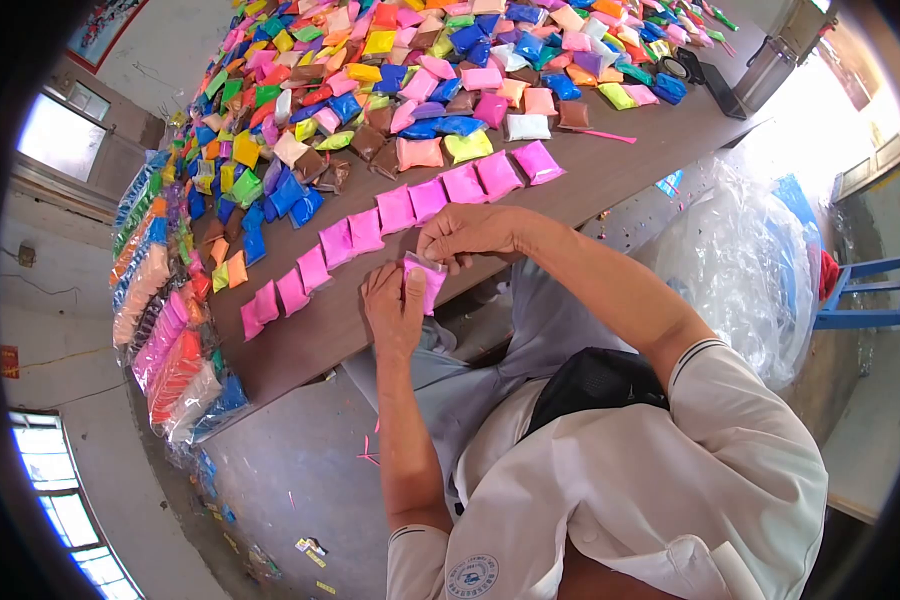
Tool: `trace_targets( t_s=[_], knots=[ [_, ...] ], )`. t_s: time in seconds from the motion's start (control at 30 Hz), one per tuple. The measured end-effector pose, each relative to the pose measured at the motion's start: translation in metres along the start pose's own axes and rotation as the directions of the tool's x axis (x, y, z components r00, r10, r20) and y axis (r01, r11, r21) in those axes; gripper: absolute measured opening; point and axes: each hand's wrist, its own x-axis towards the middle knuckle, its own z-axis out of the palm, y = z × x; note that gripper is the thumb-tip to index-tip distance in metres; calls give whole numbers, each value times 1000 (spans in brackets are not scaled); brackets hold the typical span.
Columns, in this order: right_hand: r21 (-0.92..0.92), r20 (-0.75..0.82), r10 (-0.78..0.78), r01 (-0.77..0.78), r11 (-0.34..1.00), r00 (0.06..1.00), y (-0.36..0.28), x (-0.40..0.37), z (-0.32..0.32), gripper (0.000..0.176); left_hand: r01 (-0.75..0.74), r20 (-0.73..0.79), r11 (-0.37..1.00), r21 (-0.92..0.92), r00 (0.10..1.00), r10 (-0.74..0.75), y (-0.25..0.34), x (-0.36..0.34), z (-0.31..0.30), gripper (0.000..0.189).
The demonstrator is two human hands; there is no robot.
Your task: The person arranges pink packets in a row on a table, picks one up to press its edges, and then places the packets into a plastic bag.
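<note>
Between left hand (394, 303) and right hand (470, 233), 1 pink packet (432, 287), held.

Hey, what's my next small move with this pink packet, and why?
Probably run the fingers of the right hand along the upper edge of the pink packet: they're right by its corner, and the left hand holds its other side.

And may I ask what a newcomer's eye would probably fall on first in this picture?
Most likely the big heap of many-coloured packets, spread over the far part of the brown table. Next would come the slanting row of bright pink packets, between that heap and the table's near edge. Then, by that near edge, the left hand and right hand together hold a single pink packet.
</note>
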Motion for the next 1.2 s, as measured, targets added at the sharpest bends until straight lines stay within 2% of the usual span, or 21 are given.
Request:
trace_targets(
  t_s=[0.17,0.27,0.37,0.4,0.5,0.6,0.67,0.77,0.8,0.9,1.0,1.2],
  knots=[
    [-27,-8,-37,36,999,999,1,-2,1,20,1,-3,1000,3,1000,-1,0,0,0,42],
    [-25,-39,-80,79,997,996,7,-2,0,21,-19,-55,1000,-10,998,18,3,1,0,41],
    [-9,-66,-90,90,996,994,0,-5,7,21,42,33,999,-19,999,-41,2,1,-4,39],
    [-2,-73,-87,87,996,994,-5,-7,10,22,29,20,999,-21,999,-28,2,1,-3,39],
    [-202,-75,-82,65,977,994,-11,-8,17,24,4,-7,1000,-5,1000,-4,0,1,0,39],
    [-153,-98,-68,53,987,993,-6,-8,11,27,27,2,1000,12,1000,-27,1,-1,-1,40],
    [-73,-135,-116,107,992,984,1,-12,7,24,61,22,998,-25,998,-60,-4,-2,-2,42],
    [71,-175,-216,231,970,961,14,-12,3,17,78,-117,982,-175,988,-100,-8,-5,4,47],
    [123,-187,-253,279,953,949,15,-11,4,14,91,-87,976,-198,990,-110,-6,-5,2,48],
    [-75,-189,-379,371,926,906,16,-11,9,9,112,-39,966,-234,991,-124,1,-3,-4,51],
    [-115,-154,-473,459,881,868,5,-12,16,10,98,-56,971,-219,992,-113,7,-2,-5,51],
    [-199,-87,-481,458,867,873,-23,-18,23,11,153,-21,948,-279,986,-165,-4,-5,-4,52]
  ],
)
